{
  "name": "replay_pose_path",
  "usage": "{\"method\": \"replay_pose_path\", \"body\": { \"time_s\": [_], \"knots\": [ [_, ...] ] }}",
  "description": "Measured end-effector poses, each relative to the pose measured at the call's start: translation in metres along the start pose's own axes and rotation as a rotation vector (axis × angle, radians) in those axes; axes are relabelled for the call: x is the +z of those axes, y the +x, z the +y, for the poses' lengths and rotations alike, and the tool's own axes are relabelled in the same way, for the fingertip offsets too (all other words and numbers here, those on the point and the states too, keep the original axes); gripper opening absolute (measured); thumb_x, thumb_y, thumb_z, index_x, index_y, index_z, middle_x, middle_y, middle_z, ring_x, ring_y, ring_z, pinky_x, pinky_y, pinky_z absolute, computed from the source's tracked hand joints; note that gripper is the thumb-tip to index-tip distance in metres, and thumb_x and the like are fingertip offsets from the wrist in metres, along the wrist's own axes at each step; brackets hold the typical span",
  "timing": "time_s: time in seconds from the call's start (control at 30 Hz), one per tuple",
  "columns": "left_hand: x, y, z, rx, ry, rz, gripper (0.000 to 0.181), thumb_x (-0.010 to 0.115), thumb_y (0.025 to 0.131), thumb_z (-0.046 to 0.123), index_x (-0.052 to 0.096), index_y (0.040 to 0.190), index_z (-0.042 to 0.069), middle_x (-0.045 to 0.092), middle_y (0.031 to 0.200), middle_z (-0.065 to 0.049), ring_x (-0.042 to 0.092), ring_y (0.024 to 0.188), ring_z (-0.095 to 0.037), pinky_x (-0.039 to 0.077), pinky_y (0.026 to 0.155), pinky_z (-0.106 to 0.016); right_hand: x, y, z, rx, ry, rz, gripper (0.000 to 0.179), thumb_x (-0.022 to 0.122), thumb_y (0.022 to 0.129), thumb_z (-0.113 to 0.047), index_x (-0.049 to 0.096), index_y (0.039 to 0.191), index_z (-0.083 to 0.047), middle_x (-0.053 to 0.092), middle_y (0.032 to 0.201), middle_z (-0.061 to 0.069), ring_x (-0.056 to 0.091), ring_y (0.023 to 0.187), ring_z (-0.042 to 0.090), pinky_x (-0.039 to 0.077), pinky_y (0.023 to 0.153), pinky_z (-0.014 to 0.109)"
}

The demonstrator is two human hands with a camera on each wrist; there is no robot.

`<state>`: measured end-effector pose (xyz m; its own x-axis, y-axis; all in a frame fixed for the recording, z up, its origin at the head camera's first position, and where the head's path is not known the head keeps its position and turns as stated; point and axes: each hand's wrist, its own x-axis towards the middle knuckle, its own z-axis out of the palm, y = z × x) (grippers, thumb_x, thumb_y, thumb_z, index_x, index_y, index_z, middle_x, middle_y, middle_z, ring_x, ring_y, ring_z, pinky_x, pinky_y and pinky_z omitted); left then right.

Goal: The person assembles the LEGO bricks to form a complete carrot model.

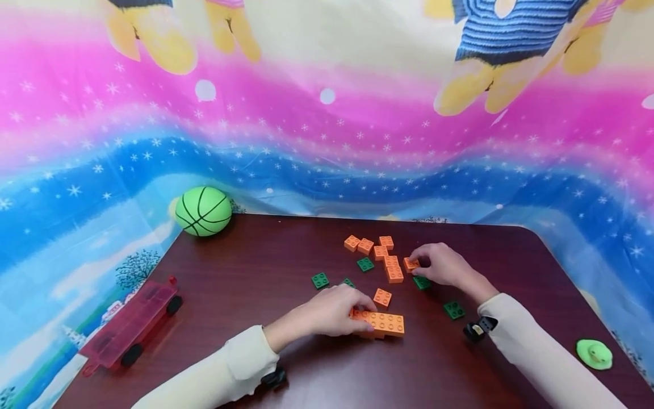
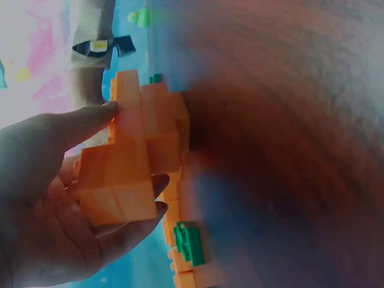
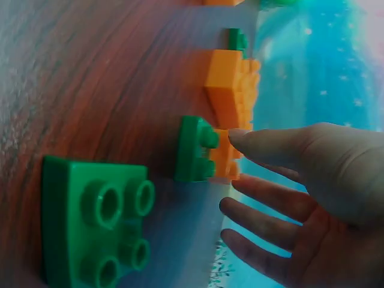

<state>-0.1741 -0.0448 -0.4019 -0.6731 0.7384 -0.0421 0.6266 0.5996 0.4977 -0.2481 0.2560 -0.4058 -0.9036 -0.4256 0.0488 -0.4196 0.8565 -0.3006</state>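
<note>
My left hand (image 1: 339, 311) grips a stepped assembly of orange toy building blocks (image 1: 389, 324) low over the table. In the left wrist view, the thumb lies along one side of this orange assembly (image 2: 123, 174), and fingertips curl around its other side. Farther off, my right hand (image 1: 445, 264) pinches a small orange block (image 1: 411, 264) between thumb and index finger. The right wrist view shows that orange block (image 3: 225, 157) behind a green block (image 3: 195, 150), with the other fingers spread. A single orange block (image 1: 382, 297) lies just beyond the left hand's assembly.
Several orange blocks (image 1: 392, 269) cluster toward the back of the brown table (image 1: 255, 267). Green blocks (image 1: 320, 280) lie scattered around them, one (image 1: 454, 310) near the right wrist. A green ball (image 1: 203, 211), a red toy wagon (image 1: 130, 324) and a green duck toy (image 1: 594, 354) sit near the edges.
</note>
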Motion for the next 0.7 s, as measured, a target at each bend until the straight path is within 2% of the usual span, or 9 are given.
{"method": "replay_pose_path", "body": {
  "time_s": [0.07, 0.2, 0.33, 0.43, 0.53, 0.6, 0.7],
  "knots": [
    [0.001, 0.001, -0.001, -0.015, -0.013, 0.005, 0.025, 0.077, 0.093, 0.036, 0.077, 0.116, 0.026, 0.074, 0.105, 0.015, 0.060, 0.083, -0.001, 0.046, 0.067, -0.019, 0.002, 0.005, 0.002, -0.004, 0.021, -0.011, 0.021, 0.079, 0.090, -0.015, 0.079, 0.111, -0.010, 0.077, 0.115, 0.012, 0.070, 0.102, 0.030, 0.059, 0.087, 0.047],
    [0.000, 0.001, -0.004, -0.043, -0.039, 0.014, 0.025, 0.078, 0.092, 0.035, 0.078, 0.114, 0.024, 0.075, 0.106, 0.014, 0.060, 0.085, 0.000, 0.048, 0.072, -0.018, 0.007, 0.014, 0.009, 0.009, 0.060, -0.001, 0.014, 0.080, 0.089, -0.013, 0.080, 0.103, -0.012, 0.078, 0.105, 0.008, 0.067, 0.085, 0.018, 0.058, 0.074, 0.037],
    [-0.001, 0.001, -0.006, -0.060, -0.076, 0.015, 0.025, 0.079, 0.091, 0.033, 0.079, 0.113, 0.022, 0.076, 0.106, 0.011, 0.058, 0.085, 0.000, 0.048, 0.073, -0.019, 0.010, 0.016, 0.014, 0.003, 0.064, 0.009, 0.012, 0.081, 0.088, -0.014, 0.079, 0.099, -0.014, 0.077, 0.100, 0.005, 0.064, 0.081, 0.013, 0.056, 0.071, 0.034],
    [0.001, 0.001, -0.006, -0.070, -0.085, 0.009, 0.026, 0.080, 0.090, 0.035, 0.079, 0.114, 0.023, 0.076, 0.105, 0.012, 0.057, 0.083, 0.001, 0.048, 0.072, -0.019, 0.007, 0.011, 0.013, -0.010, 0.039, 0.035, 0.011, 0.082, 0.087, -0.016, 0.078, 0.098, -0.015, 0.076, 0.097, 0.003, 0.063, 0.080, 0.014, 0.055, 0.070, 0.034],
    [0.001, 0.001, -0.004, -0.077, -0.073, 0.011, 0.027, 0.080, 0.090, 0.037, 0.079, 0.114, 0.024, 0.075, 0.105, 0.014, 0.058, 0.084, 0.002, 0.049, 0.072, -0.018, -0.002, 0.001, 0.004, -0.042, 0.028, 0.092, 0.012, 0.083, 0.087, -0.016, 0.077, 0.097, -0.016, 0.075, 0.096, 0.001, 0.065, 0.082, 0.014, 0.056, 0.071, 0.034],
    [0.001, 0.001, -0.004, -0.077, -0.062, 0.017, 0.028, 0.080, 0.090, 0.037, 0.079, 0.114, 0.024, 0.076, 0.106, 0.014, 0.058, 0.085, 0.002, 0.049, 0.072, -0.018, -0.010, -0.007, -0.008, -0.069, 0.065, 0.118, 0.013, 0.084, 0.086, -0.015, 0.075, 0.096, -0.016, 0.074, 0.093, -0.001, 0.067, 0.082, 0.012, 0.056, 0.071, 0.032],
    [-0.001, 0.000, -0.005, -0.071, -0.056, 0.026, 0.028, 0.080, 0.090, 0.037, 0.079, 0.114, 0.023, 0.076, 0.106, 0.013, 0.059, 0.085, 0.002, 0.050, 0.073, -0.018, -0.018, -0.021, -0.032, -0.122, 0.126, 0.114, 0.016, 0.085, 0.085, -0.018, 0.074, 0.096, -0.019, 0.075, 0.092, -0.006, 0.068, 0.083, 0.007, 0.058, 0.072, 0.026]
  ]
}}
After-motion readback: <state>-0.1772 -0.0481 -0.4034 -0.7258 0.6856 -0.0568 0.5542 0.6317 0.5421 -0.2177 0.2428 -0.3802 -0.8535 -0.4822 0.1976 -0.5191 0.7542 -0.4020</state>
